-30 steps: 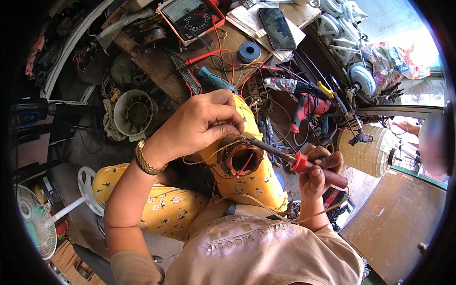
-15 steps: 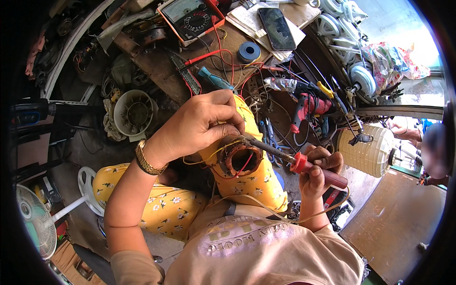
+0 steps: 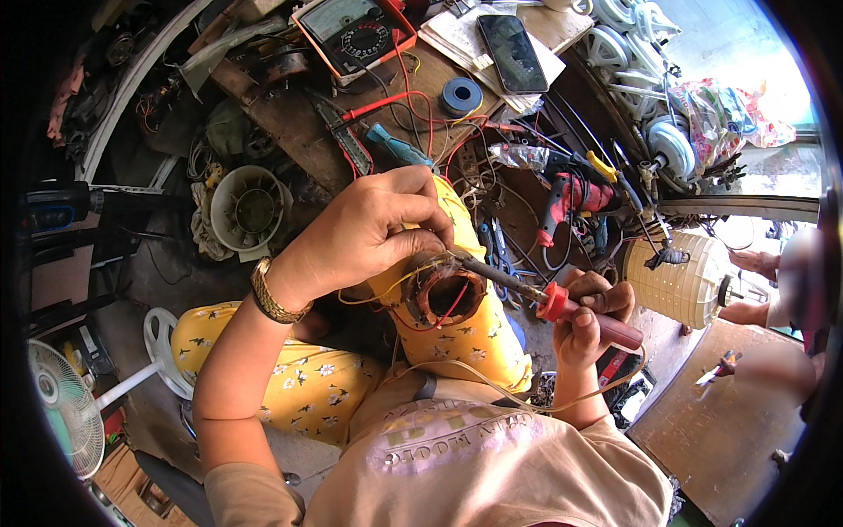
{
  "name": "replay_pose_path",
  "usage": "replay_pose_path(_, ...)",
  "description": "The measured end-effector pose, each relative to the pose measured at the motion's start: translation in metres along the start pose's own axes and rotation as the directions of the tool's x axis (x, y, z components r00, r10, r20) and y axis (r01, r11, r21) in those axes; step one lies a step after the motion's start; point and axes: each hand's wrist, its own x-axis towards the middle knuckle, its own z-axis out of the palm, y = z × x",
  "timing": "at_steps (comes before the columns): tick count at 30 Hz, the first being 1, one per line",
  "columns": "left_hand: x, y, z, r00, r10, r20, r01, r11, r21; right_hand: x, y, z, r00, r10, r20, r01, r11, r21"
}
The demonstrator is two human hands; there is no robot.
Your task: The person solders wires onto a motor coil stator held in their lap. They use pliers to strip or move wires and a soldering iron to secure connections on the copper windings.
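My right hand (image 3: 590,309) is wrapped round the handle of a soldering iron (image 3: 555,303), red at the collar and dark red behind. Its long metal tip reaches the upper rim of a ring-shaped motor stator (image 3: 446,297) with copper windings, resting on my yellow-flowered trouser leg. Close above that rim, my left hand (image 3: 395,215) pinches thumb and fingers together. What lies between the fingertips is too small to make out. A yellow wire (image 3: 373,303) loops from the stator's left side, and a red wire (image 3: 454,303) crosses its opening. Faint haze hangs near the iron's tip.
Ahead, a wooden bench (image 3: 294,119) carries an analog multimeter (image 3: 356,35), a blue tape roll (image 3: 461,96) and a phone (image 3: 512,54). A red drill (image 3: 571,200) lies to the right. Another person's hand (image 3: 755,263) is by a cream perforated drum (image 3: 676,277). A fan (image 3: 66,400) stands left.
The soldering iron and both my hands hold nearly the same place. Slight haze now shows at the tip. At the far right, the other person has shifted, and a small tool shows over the brown board.
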Motion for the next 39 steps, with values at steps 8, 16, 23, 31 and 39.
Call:
replay_pose_path(8,-0.001,0.0008,-0.0007,1.0,-0.002,-0.001,0.002,1.0,-0.012,0.0013,0.0007,0.0006,0.999,-0.014,0.037,0.015,1.0,-0.009)
replay_pose_path(16,-0.0029,0.0007,-0.0018,1.0,-0.012,0.007,0.012,1.0,-0.023,0.0011,0.0005,0.0022,0.999,-0.016,0.042,0.016,1.0,-0.006)
replay_pose_path(23,-0.0031,0.0005,-0.002,1.0,-0.006,0.001,0.006,1.0,-0.018,0.0002,-0.0032,0.0025,0.999,0.031,0.045,-0.031,0.999,0.013)
replay_pose_path(31,-0.0024,-0.0018,-0.0013,0.999,-0.006,-0.034,0.004,0.998,-0.07,-0.0003,0.0027,-0.0004,0.998,-0.025,0.059,0.026,0.999,-0.029)
replay_pose_path(39,-0.0068,-0.0011,-0.0056,1.0,0.011,0.014,-0.011,1.0,-0.001,0.0001,0.0026,-0.0014,0.996,-0.025,0.08,0.028,0.999,-0.029)
